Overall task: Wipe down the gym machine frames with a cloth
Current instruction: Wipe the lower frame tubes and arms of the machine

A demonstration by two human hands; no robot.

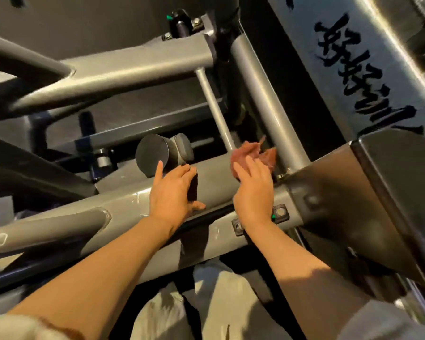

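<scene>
Our right hand (254, 192) pressed a red cloth (252, 154) with straight fingers onto the grey bar (216, 177), which ran left to right; our left hand (173, 192) lay flat beside it.

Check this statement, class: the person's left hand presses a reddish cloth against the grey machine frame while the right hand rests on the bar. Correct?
Not quite. The head view shows the right hand pressing the reddish cloth against the grey machine frame, while the left hand rests on the bar.
</scene>
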